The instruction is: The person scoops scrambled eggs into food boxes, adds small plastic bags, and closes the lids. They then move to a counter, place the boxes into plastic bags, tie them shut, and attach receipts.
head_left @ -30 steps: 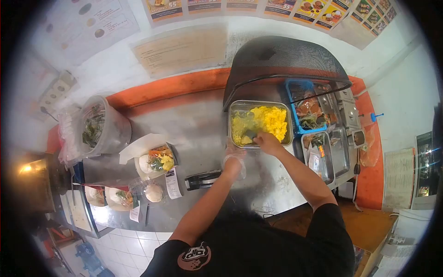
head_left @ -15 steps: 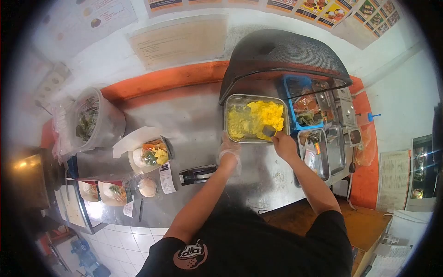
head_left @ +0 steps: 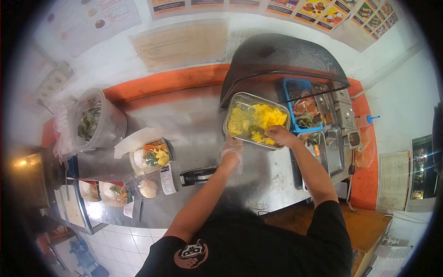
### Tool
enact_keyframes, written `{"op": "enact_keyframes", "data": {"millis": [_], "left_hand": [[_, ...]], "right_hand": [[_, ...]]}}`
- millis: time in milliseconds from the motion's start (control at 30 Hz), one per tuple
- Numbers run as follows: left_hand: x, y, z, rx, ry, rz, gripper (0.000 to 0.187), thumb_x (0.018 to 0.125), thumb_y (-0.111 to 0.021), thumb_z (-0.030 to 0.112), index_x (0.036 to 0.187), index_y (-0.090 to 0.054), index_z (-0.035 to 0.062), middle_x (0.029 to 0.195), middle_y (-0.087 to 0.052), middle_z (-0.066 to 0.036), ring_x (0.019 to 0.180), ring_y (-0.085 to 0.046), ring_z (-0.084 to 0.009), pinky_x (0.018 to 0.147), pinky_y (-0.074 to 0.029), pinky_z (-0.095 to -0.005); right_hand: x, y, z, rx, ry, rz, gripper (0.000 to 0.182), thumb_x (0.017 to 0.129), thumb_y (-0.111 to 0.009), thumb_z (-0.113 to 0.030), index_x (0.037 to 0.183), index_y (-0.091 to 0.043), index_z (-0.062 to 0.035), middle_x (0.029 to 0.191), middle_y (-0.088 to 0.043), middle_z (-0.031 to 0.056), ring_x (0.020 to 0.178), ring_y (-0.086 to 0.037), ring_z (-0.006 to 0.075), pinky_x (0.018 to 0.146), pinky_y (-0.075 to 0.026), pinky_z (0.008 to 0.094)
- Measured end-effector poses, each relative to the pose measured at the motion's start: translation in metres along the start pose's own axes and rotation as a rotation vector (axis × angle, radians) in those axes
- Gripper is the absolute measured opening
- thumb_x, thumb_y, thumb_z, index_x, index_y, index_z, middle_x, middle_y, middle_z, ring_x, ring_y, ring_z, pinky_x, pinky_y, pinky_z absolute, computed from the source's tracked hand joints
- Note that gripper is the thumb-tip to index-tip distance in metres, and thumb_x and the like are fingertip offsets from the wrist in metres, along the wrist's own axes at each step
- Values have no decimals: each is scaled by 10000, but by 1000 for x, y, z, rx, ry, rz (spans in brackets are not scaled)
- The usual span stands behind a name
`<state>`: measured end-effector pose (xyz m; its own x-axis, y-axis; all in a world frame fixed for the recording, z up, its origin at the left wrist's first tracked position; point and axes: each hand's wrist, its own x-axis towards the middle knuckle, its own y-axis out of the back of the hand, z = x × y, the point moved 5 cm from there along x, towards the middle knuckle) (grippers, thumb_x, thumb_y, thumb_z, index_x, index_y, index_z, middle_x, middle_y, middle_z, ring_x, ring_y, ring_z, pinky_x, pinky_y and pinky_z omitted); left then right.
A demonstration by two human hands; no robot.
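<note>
A metal tray (head_left: 236, 96) of yellow scrambled egg (head_left: 267, 115) is in front of me on the steel counter. My left hand (head_left: 232, 147), in a clear plastic glove, grips the tray's near left corner. My bare right hand (head_left: 280, 135) is closed over the tray's near right side. It holds a grey flat-bladed spatula, whose blade is mostly hidden now among the egg and behind the hand. The egg is heaped at the right, with a thinner, paler layer at the left.
A black mesh cover (head_left: 286, 60) stands raised behind the tray. To the right are a blue basket (head_left: 288, 99) and metal pans (head_left: 334, 152). Leftward lie a black stapler-like object (head_left: 198, 176), a receipt (head_left: 168, 179), an open food box (head_left: 131, 143) and a clear bucket (head_left: 113, 124).
The tray has turned slightly, its right side coming nearer to me. My right hand has moved a little left and up, and the spatula blade has gone from plain view into the egg.
</note>
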<state>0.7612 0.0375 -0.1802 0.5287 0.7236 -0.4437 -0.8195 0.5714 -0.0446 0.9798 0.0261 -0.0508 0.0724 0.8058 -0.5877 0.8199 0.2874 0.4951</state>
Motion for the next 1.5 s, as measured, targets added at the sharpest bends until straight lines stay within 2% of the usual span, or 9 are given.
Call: {"op": "enact_keyframes", "data": {"millis": [167,367,467,533,667,733,833,1033,1500], "left_hand": [[-4,6,12,82,-85,74,492,889,-551,271,1352,-424,161,1285,-539,-56,1157,-525,-183,990,-374,-314],[-16,7,33,-811,328,280,519,895,-543,183,1384,-369,154,1192,-574,-77,988,-596,-224,821,-468,-381],[13,9,-7,-239,22,314,482,934,-497,204,1387,-356,122,1187,-574,-88,966,-594,-225,809,-465,-346],[15,9,-1,-78,-980,333,500,956,-490,338,1371,-370,88,1152,-576,-88,868,-586,-189,757,-467,-330],[-21,7,53,-193,-117,366,691,911,-454,584,1373,-383,75,1123,-573,-68,765,-554,-165,698,-470,-314],[-15,7,49,-782,-41,146,804,844,-480,-88,1505,-80,134,1194,-511,-110,901,-525,-132,750,-457,-246],[-7,9,44,-1192,315,71,667,912,-495,34,1491,-179,130,1193,-514,-95,816,-527,-123,713,-459,-247],[-28,26,62,-184,-52,199,604,932,-533,166,1465,-253,117,1241,-511,-91,807,-546,-147,701,-469,-272],[-241,88,84,-601,-239,-233,536,789,-522,-49,1318,-482,26,1236,-570,-128,1025,-586,-189,888,-481,-322]], "right_hand": [[17,-14,3,380,-90,28,337,908,-590,-346,817,-587,-21,604,-518,26,511,-473,127,494,-391,306],[38,-32,-40,-205,297,593,266,894,-567,-279,889,-586,-13,718,-628,189,681,-617,367,640,-474,427],[35,-49,-43,-352,133,494,271,881,-544,-259,906,-595,7,826,-636,243,794,-609,435,738,-477,499],[31,-60,-41,-306,226,490,261,876,-558,-246,851,-604,9,797,-626,239,771,-607,423,705,-470,481],[26,-71,-49,-148,271,387,270,864,-583,-236,784,-618,20,778,-606,243,740,-594,416,662,-455,455],[30,-72,-51,-111,325,376,271,869,-586,-237,774,-618,15,750,-610,214,706,-594,385,648,-452,437],[49,-78,-46,40,379,316,253,886,-588,-241,771,-607,-17,672,-583,130,603,-559,279,569,-430,376],[39,-64,-35,851,-129,0,167,913,-592,-264,837,-540,-125,561,-388,-49,434,-320,59,379,-241,233],[-33,-81,-122,927,59,-80,161,919,-590,-256,859,-542,-114,517,-373,-54,404,-314,43,352,-220,199]]}}
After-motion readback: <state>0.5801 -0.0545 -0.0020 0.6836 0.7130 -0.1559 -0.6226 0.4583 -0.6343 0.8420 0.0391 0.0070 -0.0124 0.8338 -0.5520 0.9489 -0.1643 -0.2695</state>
